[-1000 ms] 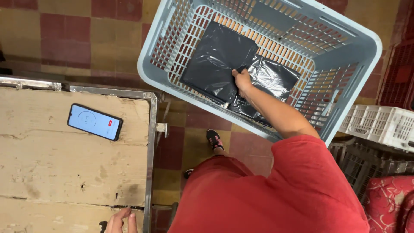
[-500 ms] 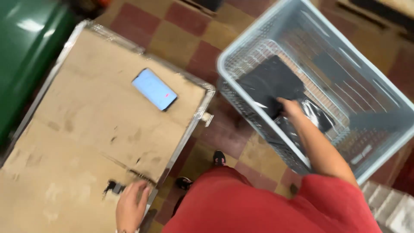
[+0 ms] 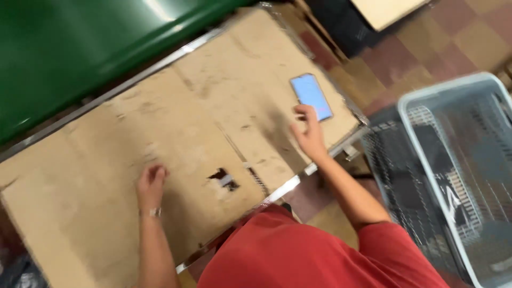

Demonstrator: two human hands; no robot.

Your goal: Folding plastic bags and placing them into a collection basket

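My right hand (image 3: pixel 308 132) hovers over the cardboard-covered table (image 3: pixel 106 176), fingers apart and holding nothing, right beside a phone (image 3: pixel 311 96) with a lit blue screen. My left hand (image 3: pixel 151 184) rests on the cardboard near the table's front, fingers loosely curled, with nothing in it. A small torn hole (image 3: pixel 223 177) in the cardboard lies between the two hands. My red shirt fills the bottom of the view.
A grey-blue plastic basket (image 3: pixel 426 154) stands on the floor at the right with dark bags inside. A green surface (image 3: pixel 80 48) runs along the table's far side. The floor has red and yellow tiles (image 3: pixel 405 58).
My right hand has left the dark bag in the basket and swung over to the table beside the phone. The view has turned left toward the table.
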